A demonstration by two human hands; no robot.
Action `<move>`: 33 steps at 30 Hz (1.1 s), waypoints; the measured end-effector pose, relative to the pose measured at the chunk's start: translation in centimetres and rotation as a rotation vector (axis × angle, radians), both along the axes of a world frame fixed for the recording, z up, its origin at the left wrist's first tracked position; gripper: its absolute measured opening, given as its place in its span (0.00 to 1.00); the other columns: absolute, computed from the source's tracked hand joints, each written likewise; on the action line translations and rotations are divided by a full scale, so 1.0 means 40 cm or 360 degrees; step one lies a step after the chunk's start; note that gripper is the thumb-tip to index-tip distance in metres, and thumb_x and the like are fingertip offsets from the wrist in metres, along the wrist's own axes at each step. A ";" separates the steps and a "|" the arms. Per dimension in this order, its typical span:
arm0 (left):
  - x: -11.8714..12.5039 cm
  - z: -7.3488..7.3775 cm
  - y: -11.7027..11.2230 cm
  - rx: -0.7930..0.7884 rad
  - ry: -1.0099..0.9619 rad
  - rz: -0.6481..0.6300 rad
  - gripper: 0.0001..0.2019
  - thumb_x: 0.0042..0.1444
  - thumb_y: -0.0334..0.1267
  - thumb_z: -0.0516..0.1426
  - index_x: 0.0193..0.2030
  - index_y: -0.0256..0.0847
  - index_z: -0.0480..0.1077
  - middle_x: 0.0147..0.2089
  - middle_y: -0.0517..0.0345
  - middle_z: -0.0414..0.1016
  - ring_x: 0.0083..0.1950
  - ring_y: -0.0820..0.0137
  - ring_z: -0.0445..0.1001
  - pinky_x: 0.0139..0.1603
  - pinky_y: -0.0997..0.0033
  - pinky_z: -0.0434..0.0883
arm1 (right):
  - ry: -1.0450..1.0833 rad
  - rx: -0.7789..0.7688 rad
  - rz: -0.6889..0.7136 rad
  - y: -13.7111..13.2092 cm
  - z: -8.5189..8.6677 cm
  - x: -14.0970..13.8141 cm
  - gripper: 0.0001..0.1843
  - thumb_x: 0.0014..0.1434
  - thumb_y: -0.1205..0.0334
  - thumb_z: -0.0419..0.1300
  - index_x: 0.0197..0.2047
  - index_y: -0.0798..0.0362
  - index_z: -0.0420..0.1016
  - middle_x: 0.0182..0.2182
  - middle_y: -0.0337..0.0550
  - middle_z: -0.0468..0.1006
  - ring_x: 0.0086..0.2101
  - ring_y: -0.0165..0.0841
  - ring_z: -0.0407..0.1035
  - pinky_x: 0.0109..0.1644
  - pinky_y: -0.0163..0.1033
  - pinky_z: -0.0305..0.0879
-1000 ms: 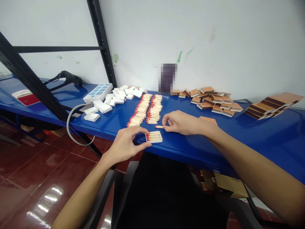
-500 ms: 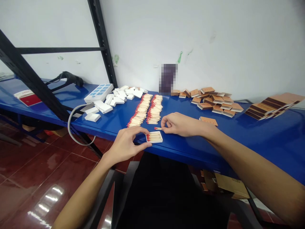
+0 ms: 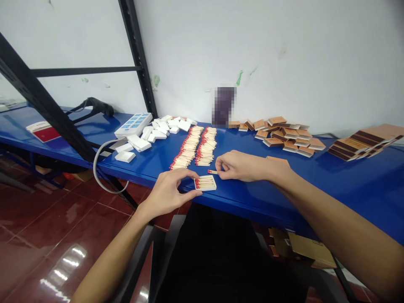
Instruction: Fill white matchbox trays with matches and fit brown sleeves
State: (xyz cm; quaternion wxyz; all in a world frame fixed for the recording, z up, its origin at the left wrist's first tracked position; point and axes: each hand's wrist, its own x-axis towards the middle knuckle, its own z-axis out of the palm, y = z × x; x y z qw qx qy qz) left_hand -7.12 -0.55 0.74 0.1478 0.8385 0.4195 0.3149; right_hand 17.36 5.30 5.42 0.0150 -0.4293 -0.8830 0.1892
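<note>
My left hand [image 3: 170,191] pinches the left end of a small white matchbox tray [image 3: 205,183] that lies on the blue table [image 3: 331,176], partly filled with red-tipped matches. My right hand [image 3: 241,165] is closed in a pinch on a few matches [image 3: 212,171], held just above the tray's far edge with the red tips pointing left. Behind both hands lie two long rows of loose matches [image 3: 197,145].
Empty white trays [image 3: 158,128] and a white power strip [image 3: 132,124] with a grey cable lie at the left. Brown matchbox sleeves [image 3: 284,134] are heaped at the back right, flat brown stacks [image 3: 362,145] at the far right. A black shelf frame [image 3: 50,109] crosses the left.
My right hand with its matches has dropped slightly toward the tray. The left hand stays on the tray. The camera view has shifted a little.
</note>
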 end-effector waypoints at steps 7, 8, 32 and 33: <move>0.002 0.002 0.001 -0.0024 -0.0034 0.0048 0.16 0.54 0.45 0.66 0.47 0.43 0.74 0.37 0.62 0.78 0.27 0.76 0.65 0.31 0.75 0.64 | 0.0190 -0.0016 0.0012 -0.006 0.022 0.016 0.06 0.56 0.60 0.58 0.30 0.52 0.71 0.21 0.33 0.67 0.22 0.27 0.57 0.27 0.35 0.50; 0.002 0.001 0.001 -0.0035 -0.0044 0.0046 0.17 0.53 0.45 0.66 0.48 0.44 0.74 0.39 0.62 0.78 0.27 0.76 0.64 0.31 0.75 0.63 | 0.0218 -0.0021 0.0017 -0.012 0.026 0.013 0.06 0.56 0.60 0.58 0.30 0.52 0.72 0.21 0.33 0.66 0.22 0.26 0.57 0.27 0.35 0.50; -0.005 -0.006 0.005 -0.0015 -0.0058 -0.0159 0.09 0.61 0.44 0.61 0.46 0.46 0.78 0.47 0.57 0.78 0.35 0.73 0.72 0.36 0.74 0.67 | 0.0310 -0.0054 0.0192 -0.059 0.028 -0.026 0.09 0.61 0.57 0.59 0.36 0.52 0.77 0.22 0.35 0.70 0.23 0.26 0.61 0.29 0.35 0.52; -0.006 -0.006 0.006 -0.0009 -0.0060 -0.0160 0.09 0.62 0.44 0.61 0.47 0.47 0.78 0.48 0.58 0.78 0.35 0.74 0.72 0.35 0.74 0.67 | 0.0299 -0.0030 0.0179 -0.054 0.028 -0.021 0.09 0.61 0.57 0.58 0.37 0.52 0.77 0.22 0.34 0.70 0.23 0.26 0.61 0.29 0.35 0.52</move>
